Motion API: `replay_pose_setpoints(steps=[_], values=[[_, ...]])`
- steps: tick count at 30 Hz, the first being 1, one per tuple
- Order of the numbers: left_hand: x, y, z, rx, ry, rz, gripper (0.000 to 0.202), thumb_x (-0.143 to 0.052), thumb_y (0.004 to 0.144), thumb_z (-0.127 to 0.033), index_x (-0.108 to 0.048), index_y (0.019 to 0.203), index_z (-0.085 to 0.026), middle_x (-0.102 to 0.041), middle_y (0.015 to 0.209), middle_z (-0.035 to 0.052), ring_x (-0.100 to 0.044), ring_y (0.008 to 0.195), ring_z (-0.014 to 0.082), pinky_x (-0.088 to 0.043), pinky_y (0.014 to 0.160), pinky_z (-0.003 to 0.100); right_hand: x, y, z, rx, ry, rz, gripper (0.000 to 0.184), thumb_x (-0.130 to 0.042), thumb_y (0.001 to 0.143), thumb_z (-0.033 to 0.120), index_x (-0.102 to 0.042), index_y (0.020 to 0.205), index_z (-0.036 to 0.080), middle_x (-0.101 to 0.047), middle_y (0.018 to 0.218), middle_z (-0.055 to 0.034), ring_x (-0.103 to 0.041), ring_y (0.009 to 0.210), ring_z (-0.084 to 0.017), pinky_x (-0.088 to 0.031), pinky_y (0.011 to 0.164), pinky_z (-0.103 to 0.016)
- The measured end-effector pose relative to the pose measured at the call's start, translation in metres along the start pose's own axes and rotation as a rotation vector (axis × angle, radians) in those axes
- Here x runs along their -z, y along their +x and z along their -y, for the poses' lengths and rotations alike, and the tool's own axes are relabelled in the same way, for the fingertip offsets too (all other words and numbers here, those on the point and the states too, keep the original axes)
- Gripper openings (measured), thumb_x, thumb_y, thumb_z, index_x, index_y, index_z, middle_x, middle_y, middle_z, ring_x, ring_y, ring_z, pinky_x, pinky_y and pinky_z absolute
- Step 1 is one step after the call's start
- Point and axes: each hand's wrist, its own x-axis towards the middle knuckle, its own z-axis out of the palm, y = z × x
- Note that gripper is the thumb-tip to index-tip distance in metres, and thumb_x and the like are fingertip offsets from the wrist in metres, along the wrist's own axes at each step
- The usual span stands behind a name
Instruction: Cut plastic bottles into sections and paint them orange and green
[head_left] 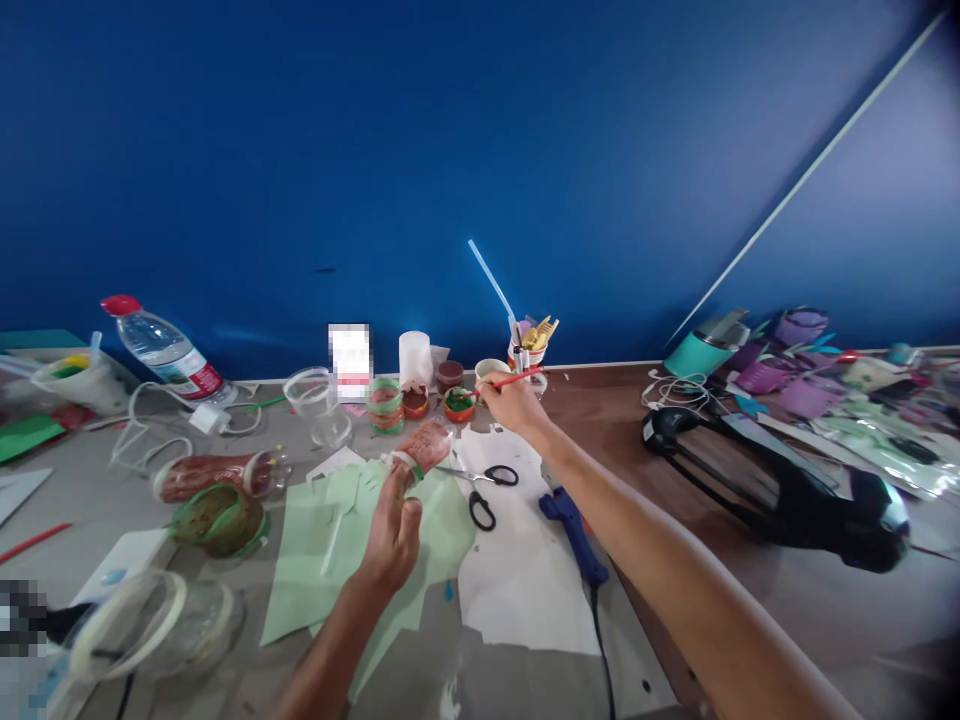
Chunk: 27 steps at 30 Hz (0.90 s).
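Note:
My left hand is closed around a small clear plastic bottle piece coated in brown paint, with a green band near the fingers. My right hand pinches a red-handled paintbrush. The brush end reaches to a small orange-rimmed pot of green paint. Beside that pot stand a brown paint pot and a green-and-brown painted cup. Black-handled scissors lie between my arms on white paper, close to green paper sheets.
A blue glue gun with a cord lies by my right forearm. Further right is a black strapped device. At left are a water bottle, a brown-painted bottle and clear plastic rings. A blue wall rises behind.

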Motion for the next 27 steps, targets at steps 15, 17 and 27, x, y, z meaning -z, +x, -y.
replay_pose_setpoints(steps=[15,17,27], values=[[0.004,-0.003,0.015,-0.018,0.105,-0.01,0.058,-0.074,0.069,-0.041,-0.063,0.118,-0.012,-0.052,0.135,0.0228,-0.037,0.134,0.0417,-0.015,0.116,0.049,-0.003,0.041,0.007,0.053,-0.245,0.189,0.022,-0.05,0.085,0.016,-0.072,0.085,0.019,-0.074,0.094,-0.0054,-0.064,0.094,-0.02,-0.045,0.082,-0.024],[0.005,-0.003,0.016,-0.022,0.101,-0.004,0.057,-0.074,0.07,-0.04,-0.062,0.119,-0.013,-0.051,0.137,0.0217,-0.038,0.134,0.0406,-0.015,0.116,0.048,-0.002,0.042,0.008,0.05,-0.267,0.209,0.023,-0.05,0.086,0.017,-0.072,0.085,0.018,-0.075,0.095,-0.006,-0.065,0.095,-0.02,-0.045,0.082,-0.025],[0.007,-0.005,0.019,-0.09,0.239,0.029,0.063,-0.065,0.074,-0.055,-0.059,0.123,-0.015,-0.05,0.139,0.0211,-0.039,0.133,0.0395,-0.021,0.114,0.052,0.0,0.046,0.012,0.037,-0.327,0.282,0.021,-0.053,0.084,0.019,-0.074,0.085,0.017,-0.075,0.091,-0.0072,-0.065,0.093,-0.021,-0.045,0.078,-0.024]])
